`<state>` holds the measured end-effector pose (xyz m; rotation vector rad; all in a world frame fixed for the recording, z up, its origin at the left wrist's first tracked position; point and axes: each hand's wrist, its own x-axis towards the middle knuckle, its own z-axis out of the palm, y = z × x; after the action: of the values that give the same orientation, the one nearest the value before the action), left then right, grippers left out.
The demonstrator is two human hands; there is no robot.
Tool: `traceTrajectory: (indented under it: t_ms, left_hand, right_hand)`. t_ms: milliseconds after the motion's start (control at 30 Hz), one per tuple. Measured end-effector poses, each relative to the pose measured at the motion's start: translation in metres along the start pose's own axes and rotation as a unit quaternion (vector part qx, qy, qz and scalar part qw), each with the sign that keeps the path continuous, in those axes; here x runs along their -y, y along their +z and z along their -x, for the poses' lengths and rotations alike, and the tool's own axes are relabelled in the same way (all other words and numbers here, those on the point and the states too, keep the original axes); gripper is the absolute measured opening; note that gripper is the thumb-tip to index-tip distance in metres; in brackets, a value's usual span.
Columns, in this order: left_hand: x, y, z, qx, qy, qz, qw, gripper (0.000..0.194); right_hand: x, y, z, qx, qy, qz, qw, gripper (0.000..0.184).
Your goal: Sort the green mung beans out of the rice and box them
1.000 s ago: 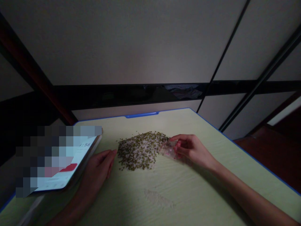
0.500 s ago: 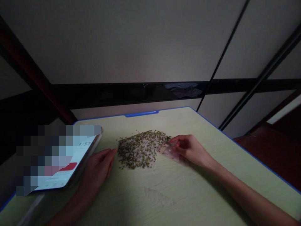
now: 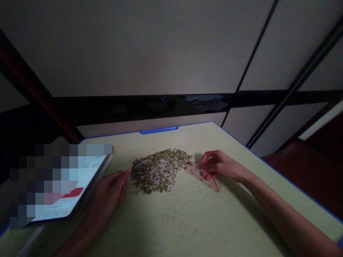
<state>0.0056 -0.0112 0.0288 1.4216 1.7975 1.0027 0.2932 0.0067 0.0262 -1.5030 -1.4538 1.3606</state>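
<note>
A spread heap of small green beans mixed with white rice-like grains [image 3: 158, 173] lies on the pale table [image 3: 230, 221]. At its left edge is my left hand [image 3: 114, 184], thumb and fingers pressed together; whatever they may hold is hidden. To the right of the heap, a thin see-through plastic bag with pink print [image 3: 197, 171] lies on the tabletop, one corner reaching the grains. Over this bag hangs my right hand [image 3: 218, 164], its fingers curled into a pinch. I cannot make out what is between those fingertips.
A lit phone or tablet [image 3: 65, 205], partly blurred out, stands left of my left forearm. A faint whitish streak [image 3: 178, 224] marks the tabletop nearer to me. The blue table edge [image 3: 159, 131] faces pale cabinet panels [image 3: 150, 50] behind.
My right hand has shifted away from the heap, to the right, and more of the plastic bag shows. My left hand stays at the heap's left edge. The view has shifted slightly.
</note>
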Motion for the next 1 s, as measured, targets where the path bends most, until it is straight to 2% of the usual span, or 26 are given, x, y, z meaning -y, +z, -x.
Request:
traceTrajectory:
  t_ms: [300, 767, 1000]
  left_hand:
    - [0.001, -0.001, 0.001, -0.007, 0.008, -0.015, 1.000, 0.037]
    - [0.000, 0.000, -0.001, -0.017, -0.015, -0.011, 1.000, 0.037]
    - [0.004, 0.001, -0.003, -0.010, -0.008, -0.014, 1.000, 0.037]
  right_hand:
    - [0.011, -0.015, 0.004, -0.070, 0.008, -0.031, 0.997, 0.009]
    - [0.005, -0.012, 0.001, 0.012, 0.010, 0.027, 1.000, 0.011]
    - [0.006, -0.014, 0.001, -0.020, 0.023, 0.026, 0.999, 0.010]
